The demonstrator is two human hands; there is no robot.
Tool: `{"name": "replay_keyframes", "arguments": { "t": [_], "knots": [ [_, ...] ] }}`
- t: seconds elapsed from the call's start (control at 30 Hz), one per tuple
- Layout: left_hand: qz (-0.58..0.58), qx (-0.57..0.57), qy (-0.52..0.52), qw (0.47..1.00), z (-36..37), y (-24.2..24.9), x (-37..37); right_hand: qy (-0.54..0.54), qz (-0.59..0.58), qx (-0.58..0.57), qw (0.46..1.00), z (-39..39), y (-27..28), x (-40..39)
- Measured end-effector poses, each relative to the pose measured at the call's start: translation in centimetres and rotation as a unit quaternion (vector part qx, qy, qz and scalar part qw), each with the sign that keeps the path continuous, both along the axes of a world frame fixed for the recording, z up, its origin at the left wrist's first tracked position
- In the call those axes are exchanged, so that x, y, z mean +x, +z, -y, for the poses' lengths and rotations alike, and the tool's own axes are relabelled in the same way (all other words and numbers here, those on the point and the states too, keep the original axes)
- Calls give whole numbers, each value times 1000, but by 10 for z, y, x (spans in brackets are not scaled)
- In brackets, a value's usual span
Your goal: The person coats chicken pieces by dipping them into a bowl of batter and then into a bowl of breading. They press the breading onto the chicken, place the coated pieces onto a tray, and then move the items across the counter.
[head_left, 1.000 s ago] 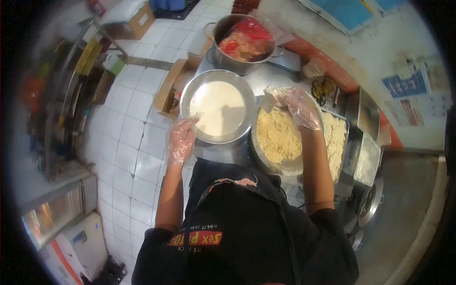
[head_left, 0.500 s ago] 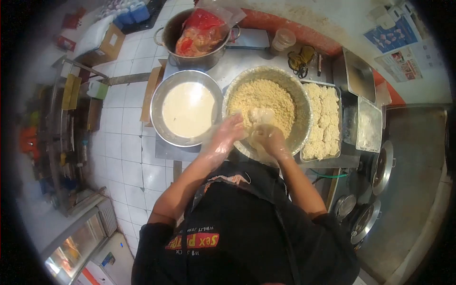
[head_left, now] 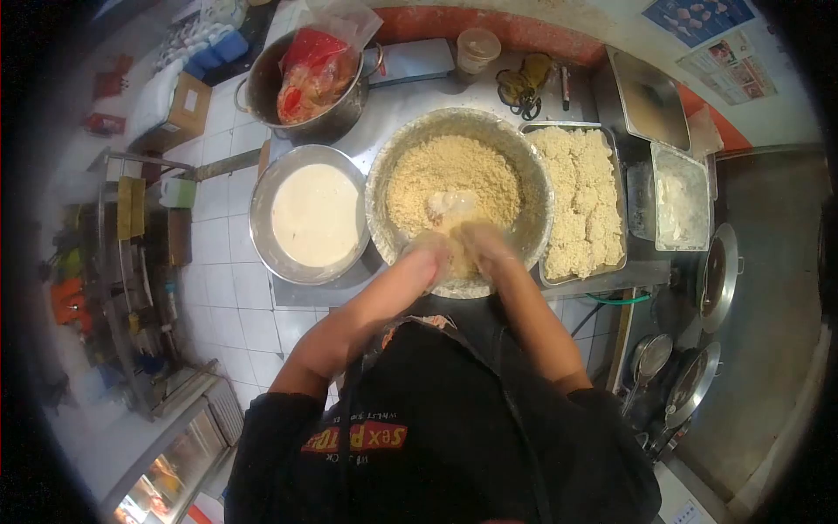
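Both hands, in clear plastic gloves, are inside a large metal bowl (head_left: pixel 381 188) of pale, crumbly coating (head_left: pixel 458 166). My left hand (head_left: pixel 428 255) is low in the front of the bowl, its fingers smeared by motion. Close beside it my right hand (head_left: pixel 485 243) is pressed toward the crumbs, also blurred. Just beyond the fingers lies a wet, whitish piece (head_left: pixel 451 203) on the coating; what it is I cannot make out. Loose crumbs show between the hands. Whether either hand grips anything is hidden by the blur.
A bowl of creamy batter (head_left: pixel 314 214) stands at left, a tray of crumb-coated pieces (head_left: pixel 576 201) at right. Behind are a pot (head_left: pixel 340 113) with a red plastic bag (head_left: pixel 319 57), a plastic tub (head_left: pixel 477 51) and metal pans (head_left: pixel 646 100). Round lidded pots (head_left: pixel 720 275) stand far right.
My left hand has come from the bowl's left side down into the crumbs, closer to my right hand. The whole view has shifted slightly.
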State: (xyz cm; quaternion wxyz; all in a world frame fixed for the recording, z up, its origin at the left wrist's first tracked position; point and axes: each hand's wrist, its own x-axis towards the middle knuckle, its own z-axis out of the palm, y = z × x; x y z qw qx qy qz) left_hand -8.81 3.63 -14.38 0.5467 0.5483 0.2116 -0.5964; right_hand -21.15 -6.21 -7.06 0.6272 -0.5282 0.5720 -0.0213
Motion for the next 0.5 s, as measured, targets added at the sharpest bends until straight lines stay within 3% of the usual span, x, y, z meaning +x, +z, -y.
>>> {"name": "replay_keyframes", "arguments": {
  "t": [0.03,0.07,0.13,0.17,0.2,0.23,0.27,0.3,0.37,0.4,0.47,0.5],
  "knots": [
    [-5,18,-23,1000,-3,30,8,-86,138,72,984,2,4,-5],
    [-10,36,-45,998,-2,56,15,-87,139,74,984,6,30,-2],
    [31,19,-53,998,1,110,22,-344,284,232,864,9,96,5],
    [70,-2,-60,996,1,122,22,-349,284,235,862,9,78,-1],
    [68,3,-63,996,0,103,15,-154,98,97,978,8,47,-11],
    [77,11,-51,996,0,66,5,60,-97,-51,992,7,31,-16],
    [88,18,-39,995,-2,31,0,-86,-87,35,992,-2,66,6],
    [89,18,-40,995,-11,2,1,-87,-86,36,992,-12,47,18],
    [-82,-141,-54,985,-30,-36,9,-87,-117,-47,988,-25,-3,29],
    [-81,-141,-55,985,-19,-9,10,-88,-116,-46,988,-25,-3,30],
    [-51,-8,-129,990,11,76,13,-162,129,155,966,-25,3,30],
    [-50,-7,-129,990,1,51,19,-162,129,156,966,-21,21,29]
  ]
}}
